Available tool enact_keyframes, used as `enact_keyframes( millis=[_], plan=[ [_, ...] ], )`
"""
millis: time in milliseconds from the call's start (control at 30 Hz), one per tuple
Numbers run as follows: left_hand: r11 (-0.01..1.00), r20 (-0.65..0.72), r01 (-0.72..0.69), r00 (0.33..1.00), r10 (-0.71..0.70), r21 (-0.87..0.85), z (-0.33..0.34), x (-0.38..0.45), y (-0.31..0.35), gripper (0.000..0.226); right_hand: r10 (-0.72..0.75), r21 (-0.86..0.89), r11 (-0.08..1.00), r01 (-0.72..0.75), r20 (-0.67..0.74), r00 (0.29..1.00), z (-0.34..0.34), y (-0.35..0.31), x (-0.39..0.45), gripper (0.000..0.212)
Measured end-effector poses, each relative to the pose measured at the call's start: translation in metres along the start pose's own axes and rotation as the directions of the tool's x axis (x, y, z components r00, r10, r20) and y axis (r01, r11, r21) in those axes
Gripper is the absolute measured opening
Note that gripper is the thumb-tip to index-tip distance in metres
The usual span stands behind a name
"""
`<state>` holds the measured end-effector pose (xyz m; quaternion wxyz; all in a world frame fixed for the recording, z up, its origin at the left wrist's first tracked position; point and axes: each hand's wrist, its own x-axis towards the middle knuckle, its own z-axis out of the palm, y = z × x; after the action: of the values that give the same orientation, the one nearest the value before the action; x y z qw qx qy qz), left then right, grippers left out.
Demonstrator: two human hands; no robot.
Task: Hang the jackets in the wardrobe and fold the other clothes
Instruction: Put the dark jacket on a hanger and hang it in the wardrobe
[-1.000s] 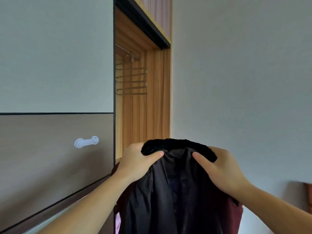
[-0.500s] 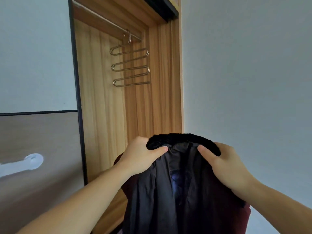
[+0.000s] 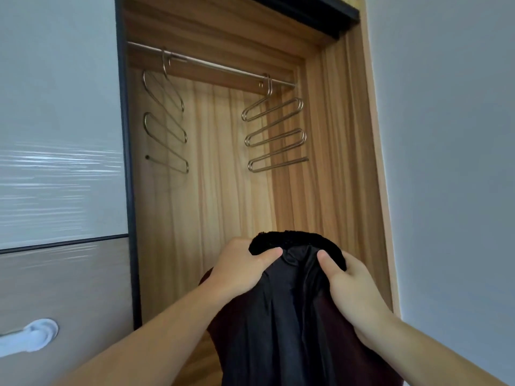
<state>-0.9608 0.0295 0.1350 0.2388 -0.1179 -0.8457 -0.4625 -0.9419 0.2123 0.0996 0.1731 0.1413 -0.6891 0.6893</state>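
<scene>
In the head view both forearms reach up and forward: the left hand [image 3: 241, 270] and the right hand [image 3: 349, 285] each pinch the jacket [image 3: 281, 324] at its fuzzy black collar, thumbs pressed on the glossy dark lining, holding it before the open wardrobe [image 3: 223, 207]. Since half a second ago the view has swung left, so a second zigzag wire hanger [image 3: 165, 123] now shows beside the first hanger [image 3: 274, 135] on the metal rail [image 3: 214, 65]. The wardrobe's wood is pale and grained.
</scene>
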Motion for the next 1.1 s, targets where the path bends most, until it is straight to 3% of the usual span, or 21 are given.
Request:
enact_keyframes(
  millis=[133,300,533,633,767,867,1033,1100],
  plan=[
    [0.997,-0.031,-0.062,0.998,0.063,0.034,-0.013,0.016,-0.003,0.051,-0.008,0.021,1.000,0.007,0.065,0.998,0.028,-0.007,0.048,0.026],
    [0.975,-0.004,-0.156,0.987,0.159,0.160,-0.026,0.035,-0.003,0.024,-0.009,0.007,1.000,0.008,0.129,0.992,0.068,-0.029,0.101,0.023],
    [0.909,-0.029,-0.180,0.978,0.205,0.375,-0.063,0.070,-0.004,0.054,-0.067,0.048,0.997,0.058,0.219,0.973,0.116,-0.054,0.156,0.020],
    [0.904,-0.045,-0.152,0.982,0.185,0.398,-0.066,0.078,-0.015,0.067,-0.109,0.041,0.994,0.101,0.278,0.954,0.130,-0.045,0.166,0.020],
    [0.912,-0.100,-0.047,0.990,0.096,0.408,-0.059,0.083,-0.027,0.060,-0.155,0.077,0.988,0.136,0.351,0.924,0.138,-0.033,0.175,0.020],
    [0.936,-0.090,-0.016,0.995,0.050,0.352,-0.052,0.089,-0.031,0.075,-0.183,0.090,0.983,0.160,0.404,0.896,0.138,-0.026,0.180,0.019],
    [0.955,-0.100,0.079,0.994,-0.053,0.284,-0.029,0.090,-0.039,0.074,-0.142,0.124,0.988,0.096,0.445,0.884,0.136,-0.010,0.183,0.018],
    [0.953,-0.090,0.123,0.991,-0.102,0.275,-0.025,0.083,-0.040,0.061,-0.142,0.120,0.988,0.094,0.494,0.858,0.132,-0.005,0.179,0.018]
  ],
)
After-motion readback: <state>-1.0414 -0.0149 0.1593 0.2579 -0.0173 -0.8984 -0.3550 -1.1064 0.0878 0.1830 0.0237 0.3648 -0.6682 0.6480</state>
